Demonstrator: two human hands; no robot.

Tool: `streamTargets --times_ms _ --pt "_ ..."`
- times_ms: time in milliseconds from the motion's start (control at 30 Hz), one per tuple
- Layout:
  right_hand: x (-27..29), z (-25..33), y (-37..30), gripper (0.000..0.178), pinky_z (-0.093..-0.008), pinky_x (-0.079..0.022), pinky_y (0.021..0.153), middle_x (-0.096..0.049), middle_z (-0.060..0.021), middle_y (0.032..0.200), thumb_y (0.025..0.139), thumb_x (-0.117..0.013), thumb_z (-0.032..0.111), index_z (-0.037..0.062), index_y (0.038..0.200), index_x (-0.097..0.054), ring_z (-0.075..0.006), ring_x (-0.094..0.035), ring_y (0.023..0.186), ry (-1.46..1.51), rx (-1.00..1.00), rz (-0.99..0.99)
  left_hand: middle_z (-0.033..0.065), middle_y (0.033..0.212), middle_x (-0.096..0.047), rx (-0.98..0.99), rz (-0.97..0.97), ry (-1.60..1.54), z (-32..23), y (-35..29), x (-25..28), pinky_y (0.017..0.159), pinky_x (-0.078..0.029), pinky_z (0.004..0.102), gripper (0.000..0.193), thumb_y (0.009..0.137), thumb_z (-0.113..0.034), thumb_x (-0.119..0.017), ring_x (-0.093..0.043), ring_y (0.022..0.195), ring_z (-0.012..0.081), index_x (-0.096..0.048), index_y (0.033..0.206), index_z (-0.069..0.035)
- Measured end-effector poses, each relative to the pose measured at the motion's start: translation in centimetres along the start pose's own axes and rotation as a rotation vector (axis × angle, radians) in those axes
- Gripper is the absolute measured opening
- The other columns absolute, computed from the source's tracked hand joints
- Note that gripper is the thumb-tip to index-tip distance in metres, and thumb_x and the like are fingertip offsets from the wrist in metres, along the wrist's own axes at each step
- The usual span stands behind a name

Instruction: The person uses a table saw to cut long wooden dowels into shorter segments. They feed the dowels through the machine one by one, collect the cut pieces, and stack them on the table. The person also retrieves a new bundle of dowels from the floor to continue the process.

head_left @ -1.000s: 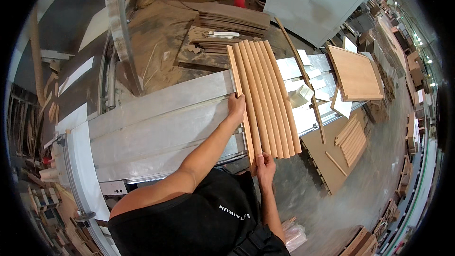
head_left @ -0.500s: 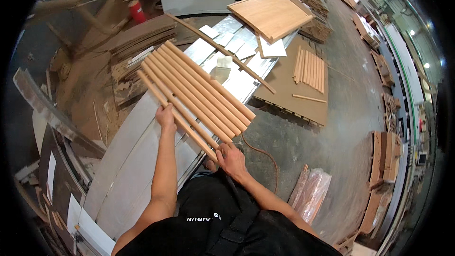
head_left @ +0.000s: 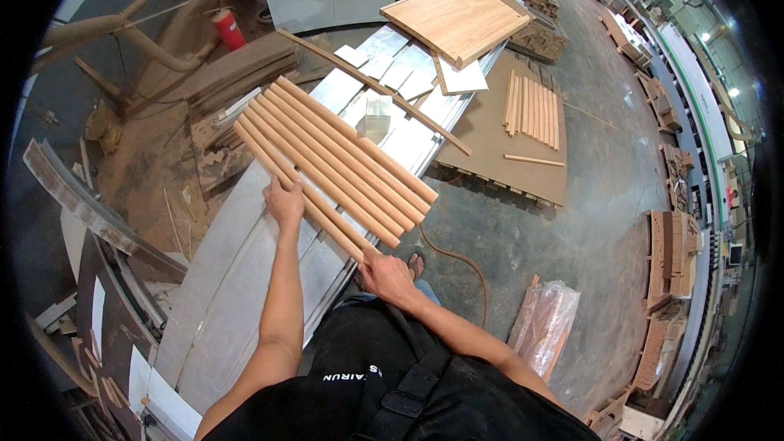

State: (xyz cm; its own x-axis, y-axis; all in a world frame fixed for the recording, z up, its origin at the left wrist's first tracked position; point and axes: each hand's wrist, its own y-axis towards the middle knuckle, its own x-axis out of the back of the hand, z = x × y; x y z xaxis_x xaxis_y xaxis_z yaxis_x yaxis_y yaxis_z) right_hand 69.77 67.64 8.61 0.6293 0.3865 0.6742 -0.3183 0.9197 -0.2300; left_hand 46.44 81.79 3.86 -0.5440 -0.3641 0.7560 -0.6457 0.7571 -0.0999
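Several long, light-brown wooden strips (head_left: 347, 165) with rounded faces lie side by side, slanting across a grey metal machine table (head_left: 237, 249). My left hand (head_left: 284, 202) grips the nearest wooden strip (head_left: 324, 224) around its middle, fingers curled over its edge. At that strip's near right end, my right hand (head_left: 389, 279) closes its thumb and fingers on it. The nearest strip lies close against its neighbour, and a narrow gap separates these two from the rest.
Beyond the strips are a dark narrow batten (head_left: 380, 91), white offcuts (head_left: 351, 55) and a wooden panel (head_left: 457, 20). More strips (head_left: 532, 112) lie on a brown board stack (head_left: 482, 135) to the right. A hose (head_left: 465, 260) and a plastic-wrapped bundle (head_left: 545, 322) lie on the floor.
The nearest strip has moved in against its neighbour, closing the gap between them. My right hand has shifted slightly left and down with its end. The view has turned a little.
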Motion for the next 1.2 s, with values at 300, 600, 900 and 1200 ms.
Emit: streamTargets --times_ms 300,600,900,1200 --pt "0.9 -2.0 -1.3 0.026 -0.0472 -0.053 0.07 -0.062 -0.0131 0.096 0.085 -0.072 0.027 0.0075 0.102 -0.064 -0.0367 -0.065 0.083 -0.156 0.114 -0.213 0.0275 0.125 -0.051 -0.109 0.054 -0.031 1.4 0.2 -1.2 0.102 -0.045 0.0467 0.063 0.086 -0.03 -0.074 -0.053 0.118 0.0438 -0.049 0.136 -0.001" --pt "0.4 -3.5 -1.3 0.029 -0.0441 -0.053 0.077 -0.06 -0.0144 0.103 0.082 -0.075 0.017 0.0077 0.105 -0.062 -0.0375 -0.064 0.09 -0.113 0.125 -0.333 0.029 0.122 -0.05 -0.165 0.084 -0.1 1.9 0.3 -1.5 0.099 -0.046 0.0488 0.072 0.077 -0.024 -0.082 -0.054 0.113 0.0442 -0.048 0.136 0.001" --pt "0.9 -4.0 -0.1 0.062 -0.0507 -0.045 0.097 -0.049 -0.0232 0.133 0.075 -0.081 0.018 0.0037 0.128 -0.055 -0.0431 -0.051 0.116 -0.193 0.231 -0.37 0.0147 0.156 -0.038 -0.836 0.172 0.311 0.4 3.5 -1.4 0.117 -0.019 0.0607 0.069 0.087 -0.051 -0.066 -0.029 0.146 0.037 -0.051 0.144 -0.015" --pt "0.8 -4.4 -0.8 0.055 -0.0471 -0.047 0.094 -0.055 -0.0225 0.118 0.075 -0.081 0.022 0.0041 0.122 -0.06 -0.0417 -0.054 0.111 -0.171 0.115 -0.287 0.0177 0.156 -0.036 -0.832 0.261 0.265 -0.3 2.7 -0.7 0.118 -0.018 0.0558 0.067 0.089 -0.055 -0.061 -0.028 0.147 0.0356 -0.054 0.142 -0.015"
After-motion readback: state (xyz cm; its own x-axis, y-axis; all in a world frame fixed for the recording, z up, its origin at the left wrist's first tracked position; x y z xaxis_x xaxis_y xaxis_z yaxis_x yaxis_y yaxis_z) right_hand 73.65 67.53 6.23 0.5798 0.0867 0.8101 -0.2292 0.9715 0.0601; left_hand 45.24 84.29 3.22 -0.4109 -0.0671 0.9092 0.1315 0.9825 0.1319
